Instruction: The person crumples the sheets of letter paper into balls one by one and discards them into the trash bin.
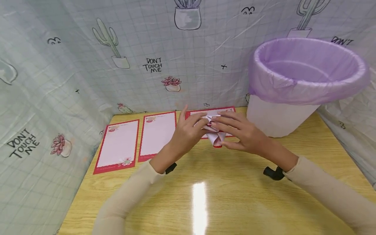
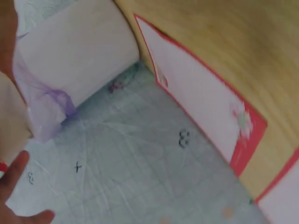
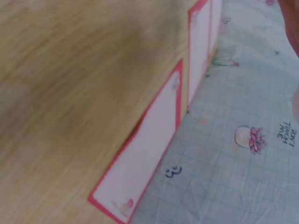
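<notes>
In the head view a crumpled sheet of paper [image 1: 215, 136], white with red at its edge, is bunched between the two hands above the table. My left hand [image 1: 188, 132] grips its left side with bent fingers, while one finger points up and away. From the right, the fingers of my right hand [image 1: 242, 130] curl over the top of the bunched paper, with the thumb low near its bottom end. Fingers partly hide the paper. At the left edge of the left wrist view, a pale piece of the crumpled sheet [image 2: 11, 119] shows beside blurred fingers.
Red-bordered sheets lie flat on the wooden table [image 1: 164, 202]: one far left [image 1: 117, 147], a second sheet [image 1: 157, 133] beside it, and a third sheet [image 1: 232, 109] behind the hands. A white bin [image 1: 273, 117] with a purple liner [image 1: 276, 88] stands back right, against a printed curtain [image 1: 205, 49].
</notes>
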A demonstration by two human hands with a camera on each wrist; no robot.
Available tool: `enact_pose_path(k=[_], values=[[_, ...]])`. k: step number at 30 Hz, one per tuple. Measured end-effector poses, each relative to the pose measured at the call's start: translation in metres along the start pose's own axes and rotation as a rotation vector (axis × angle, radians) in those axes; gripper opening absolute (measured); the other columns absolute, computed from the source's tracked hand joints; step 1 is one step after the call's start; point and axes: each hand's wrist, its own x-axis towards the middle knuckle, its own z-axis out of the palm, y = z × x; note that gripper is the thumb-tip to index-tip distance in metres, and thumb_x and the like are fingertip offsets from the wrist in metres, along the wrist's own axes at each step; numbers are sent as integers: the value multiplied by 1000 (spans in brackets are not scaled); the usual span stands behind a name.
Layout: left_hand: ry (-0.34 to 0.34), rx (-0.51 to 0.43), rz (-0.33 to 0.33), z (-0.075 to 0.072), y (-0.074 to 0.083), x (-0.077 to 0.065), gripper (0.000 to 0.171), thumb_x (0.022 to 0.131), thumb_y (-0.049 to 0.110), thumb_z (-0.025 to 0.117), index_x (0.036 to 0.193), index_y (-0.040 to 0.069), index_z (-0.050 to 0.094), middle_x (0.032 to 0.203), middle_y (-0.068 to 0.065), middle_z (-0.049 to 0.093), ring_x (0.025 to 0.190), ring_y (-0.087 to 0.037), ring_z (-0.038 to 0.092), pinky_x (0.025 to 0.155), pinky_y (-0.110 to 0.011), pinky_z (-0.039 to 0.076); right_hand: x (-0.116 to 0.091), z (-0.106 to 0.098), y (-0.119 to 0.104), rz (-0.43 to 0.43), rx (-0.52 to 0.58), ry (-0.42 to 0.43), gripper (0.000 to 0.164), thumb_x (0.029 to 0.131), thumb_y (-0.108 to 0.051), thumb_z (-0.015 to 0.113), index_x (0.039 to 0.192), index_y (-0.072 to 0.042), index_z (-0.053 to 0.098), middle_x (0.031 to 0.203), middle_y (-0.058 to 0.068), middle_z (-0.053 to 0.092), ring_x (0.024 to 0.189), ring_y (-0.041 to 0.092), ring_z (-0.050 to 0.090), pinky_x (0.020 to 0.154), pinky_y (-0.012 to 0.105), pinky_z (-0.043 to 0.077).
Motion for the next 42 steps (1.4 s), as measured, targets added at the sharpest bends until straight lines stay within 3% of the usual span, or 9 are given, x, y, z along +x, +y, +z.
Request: enact_pose_path(k=[4, 8, 13, 17, 25, 29, 33, 38, 42], values=[[-20, -156, -111, 0, 4, -4, 40, 84, 10, 83, 117, -1, 64, 103, -11, 66, 95, -23, 67, 100, -44, 53, -4, 4, -2, 9, -23, -66, 71, 94, -47, 71, 140, 5, 56, 142, 19, 57, 129, 42, 52, 118, 42, 35], [9, -351, -227, 2, 10, -4, 36, 86, 6, 80, 119, -1, 66, 101, -11, 63, 92, -21, 69, 85, -26, 58, -1, 6, -4, 40, -22, -37, 65, 96, -45, 69, 138, 3, 59, 136, 17, 62, 126, 40, 55, 116, 42, 39], [89, -521, -383, 6, 17, -1, 15, 87, -1, 78, 100, -2, 70, 97, -12, 64, 91, -23, 69, 82, -25, 59, 8, 9, -6, 76, 37, 94, 33, 99, -23, 68, 122, 0, 73, 119, 15, 71, 112, 38, 65, 107, 37, 49], [142, -615, -472, 10, 22, 1, 9, 85, -8, 77, 88, -3, 70, 93, -13, 64, 92, -24, 69, 82, -26, 60, 13, 10, -5, 60, 88, 191, 22, 100, -16, 66, 108, 0, 78, 108, 15, 74, 101, 36, 68, 101, 30, 52], [165, -730, -503, 5, 21, 3, 11, 87, -12, 73, 96, -7, 73, 98, -17, 66, 90, -28, 68, 80, -30, 61, 18, 10, -1, 33, 52, 251, 18, 99, -13, 65, 102, 0, 79, 101, 12, 77, 94, 33, 69, 93, 27, 56], [80, -970, -561, 1, 17, 2, 28, 92, -11, 68, 119, -10, 65, 119, -22, 60, 113, -32, 64, 96, -37, 57, 17, 6, 0, 66, 54, 283, 20, 99, -15, 66, 100, 0, 80, 99, 13, 77, 94, 34, 69, 96, 24, 54], [42, -1267, -782, -1, 16, 1, 44, 97, 4, 68, 137, -5, 55, 140, -18, 52, 125, -27, 60, 101, -41, 53, 17, 7, 0, 91, 65, 302, 20, 99, -17, 67, 100, -1, 80, 100, 14, 77, 95, 35, 69, 98, 24, 52], [69, -1767, -1093, 5, 17, -1, 64, 86, 25, 82, 140, 1, 56, 128, -9, 58, 110, -25, 66, 101, -59, 49, 16, 12, 3, 97, 140, 327, 21, 97, -17, 69, 99, 1, 80, 100, 15, 77, 94, 36, 70, 97, 25, 54], [56, -1988, -1207, 7, 16, -2, 59, 80, 25, 87, 132, 10, 63, 119, -7, 64, 110, -24, 65, 102, -69, 41, 12, 14, 9, 99, 263, 338, 21, 95, -16, 72, 96, 3, 79, 97, 17, 76, 95, 34, 70, 96, 27, 55]])
